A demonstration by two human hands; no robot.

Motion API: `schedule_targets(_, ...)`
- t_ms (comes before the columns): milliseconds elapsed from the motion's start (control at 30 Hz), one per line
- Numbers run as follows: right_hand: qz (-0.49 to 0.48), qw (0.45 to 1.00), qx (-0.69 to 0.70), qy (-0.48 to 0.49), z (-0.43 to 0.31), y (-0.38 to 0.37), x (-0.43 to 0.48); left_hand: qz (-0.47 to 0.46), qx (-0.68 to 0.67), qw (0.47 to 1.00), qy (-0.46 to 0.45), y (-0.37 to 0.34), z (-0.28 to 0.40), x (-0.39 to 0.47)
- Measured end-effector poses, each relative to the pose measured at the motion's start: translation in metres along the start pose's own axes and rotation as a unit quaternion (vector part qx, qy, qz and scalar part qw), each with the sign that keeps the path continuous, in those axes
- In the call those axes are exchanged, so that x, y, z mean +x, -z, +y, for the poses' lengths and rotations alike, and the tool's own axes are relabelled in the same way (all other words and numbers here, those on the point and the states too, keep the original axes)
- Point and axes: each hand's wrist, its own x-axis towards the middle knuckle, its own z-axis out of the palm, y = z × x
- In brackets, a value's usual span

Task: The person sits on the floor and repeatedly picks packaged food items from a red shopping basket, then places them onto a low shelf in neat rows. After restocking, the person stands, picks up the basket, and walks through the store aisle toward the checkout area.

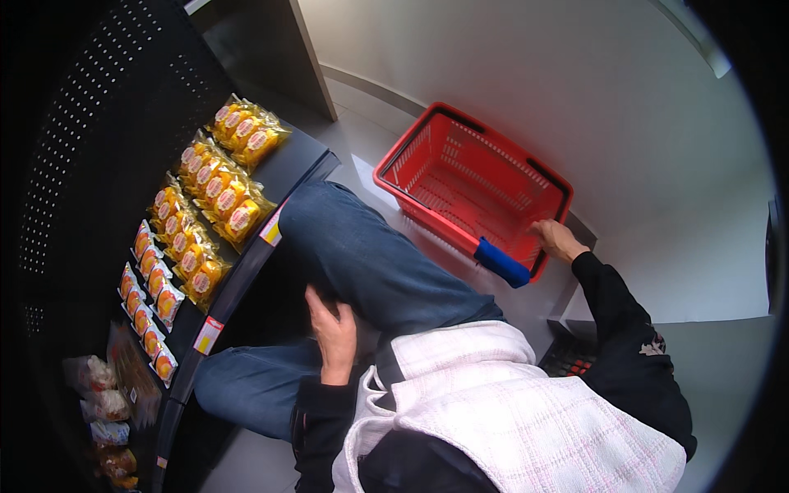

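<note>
A red plastic shopping basket (425,209) stands on the floor beside my bent leg, its inside holding nothing that I can see. My right hand (556,240) grips the basket's short near rim, fingers reaching over to the inner side. A blue sleeve (502,262) sits at the basket's corner, close to that hand. Between my knees is my left hand (336,330), thumb and fingers apart, with nothing in it; its fingertips are by the inner side of my leg in jeans (370,265).
To the left, a dark shelf (302,151) bears rows of yellow wrapped packs (225,197) and small white packets (142,320). More bagged goods (108,394) lie farther along. Price tags (208,334) line its edge. A pale wall (524,80) rises behind the basket.
</note>
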Motion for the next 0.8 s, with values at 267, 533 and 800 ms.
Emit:
schedule_targets(267,0.103,0.972,0.213,-0.006,-0.087,-0.03,0.0,0.008,0.036,0.998,-0.053,-0.006,-0.003,0.004)
schedule_targets(533,0.163,0.958,0.235,0.001,-0.098,-0.05,0.025,-0.02,-0.022,1.0,0.002,-0.005,0.006,0.004)
schedule_targets(800,0.218,0.95,0.22,0.049,-0.15,-0.049,0.101,-0.027,0.003,1.0,0.012,-0.009,0.004,0.003)
